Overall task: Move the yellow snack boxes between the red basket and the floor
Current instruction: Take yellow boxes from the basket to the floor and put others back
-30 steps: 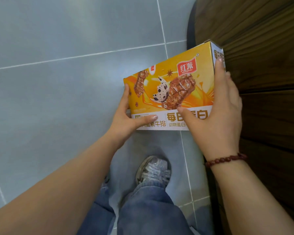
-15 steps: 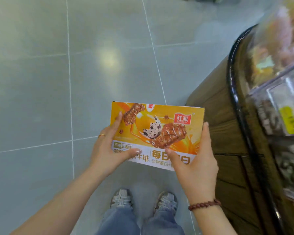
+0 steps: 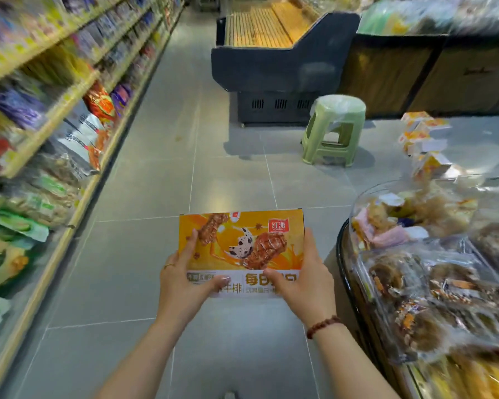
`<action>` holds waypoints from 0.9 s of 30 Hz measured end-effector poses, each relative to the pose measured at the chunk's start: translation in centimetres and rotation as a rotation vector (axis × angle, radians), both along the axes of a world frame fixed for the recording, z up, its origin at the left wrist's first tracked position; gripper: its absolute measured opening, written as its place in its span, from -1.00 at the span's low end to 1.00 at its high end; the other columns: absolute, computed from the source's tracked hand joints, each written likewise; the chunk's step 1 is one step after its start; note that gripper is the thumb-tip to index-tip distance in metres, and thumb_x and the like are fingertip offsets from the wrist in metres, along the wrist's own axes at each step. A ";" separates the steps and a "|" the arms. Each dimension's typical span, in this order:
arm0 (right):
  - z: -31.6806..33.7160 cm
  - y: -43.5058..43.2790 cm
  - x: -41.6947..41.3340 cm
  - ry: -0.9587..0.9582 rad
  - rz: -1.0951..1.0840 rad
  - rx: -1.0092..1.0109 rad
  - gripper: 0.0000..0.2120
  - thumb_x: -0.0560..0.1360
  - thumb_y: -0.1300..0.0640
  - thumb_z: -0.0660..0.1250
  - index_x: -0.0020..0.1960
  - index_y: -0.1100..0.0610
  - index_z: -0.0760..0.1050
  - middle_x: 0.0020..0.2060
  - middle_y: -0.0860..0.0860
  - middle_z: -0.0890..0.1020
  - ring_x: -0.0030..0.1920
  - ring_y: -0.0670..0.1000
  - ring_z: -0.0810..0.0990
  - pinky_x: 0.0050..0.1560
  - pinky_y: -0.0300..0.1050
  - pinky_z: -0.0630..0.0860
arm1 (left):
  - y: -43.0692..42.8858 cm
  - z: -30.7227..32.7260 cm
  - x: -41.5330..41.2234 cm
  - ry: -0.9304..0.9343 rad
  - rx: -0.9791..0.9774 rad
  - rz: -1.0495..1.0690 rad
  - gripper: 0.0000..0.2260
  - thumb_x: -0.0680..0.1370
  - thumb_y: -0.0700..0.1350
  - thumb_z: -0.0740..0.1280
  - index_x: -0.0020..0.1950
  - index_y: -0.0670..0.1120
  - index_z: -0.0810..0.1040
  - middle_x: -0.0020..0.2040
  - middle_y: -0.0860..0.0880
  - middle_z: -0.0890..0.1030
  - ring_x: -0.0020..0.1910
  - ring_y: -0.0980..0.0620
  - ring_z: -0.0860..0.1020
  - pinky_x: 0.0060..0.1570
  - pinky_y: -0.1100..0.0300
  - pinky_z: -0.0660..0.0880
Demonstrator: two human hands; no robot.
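Yellow snack box point(image 3: 242, 243): held face-up and roughly level between both hands, in front of the body and clear of the floor point(image 3: 156, 197).

Left hand point(image 3: 182, 280): grips the box's near left corner. The thumb is pressed across the white band and one finger is stretched up the left edge. The other fingers are hidden beneath the box.

Right hand point(image 3: 306, 280): mirrors this grip at the near right corner.

Red basket: not in view, so the destination cannot be fixed.

Step judged: carrying. The box looks like thin card, wide and flat, and is gripped only at its near corners, so the far edge may dip. Level carriage is advised, with the thumbs kept flat and no squeeze hard enough to dent the card.

Surroundings:
- More yellow boxes point(image 3: 424, 139) are piled on the floor, well ahead and right of the right hand.
- A green stool point(image 3: 336, 128) stands ahead of the right hand, short of a dark display bin point(image 3: 274, 67).
- A rounded counter point(image 3: 343, 269) of bagged snacks lies just beside the right hand and could be clipped on a rightward swing.
- Stocked shelves point(image 3: 55, 110) run well left of the left hand.
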State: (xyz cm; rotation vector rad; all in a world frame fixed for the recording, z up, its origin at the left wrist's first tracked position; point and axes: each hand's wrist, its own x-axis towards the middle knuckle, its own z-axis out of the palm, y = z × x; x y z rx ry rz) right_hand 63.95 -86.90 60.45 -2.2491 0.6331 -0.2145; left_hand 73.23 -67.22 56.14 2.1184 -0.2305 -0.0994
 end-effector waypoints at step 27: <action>7.6 15.8 3.1 -0.155 0.878 0.061 0.00 0.26 -0.16 0.51 0.50 -0.11 -0.03 0.18 -0.14 0.56 0.09 -0.04 0.59 0.08 -0.05 0.55 | 15.0 10.9 -16.0 -0.183 -0.066 0.931 -0.10 0.16 -0.05 0.62 0.39 0.30 0.26 0.28 0.08 0.36 0.25 0.14 0.29 0.24 0.21 0.27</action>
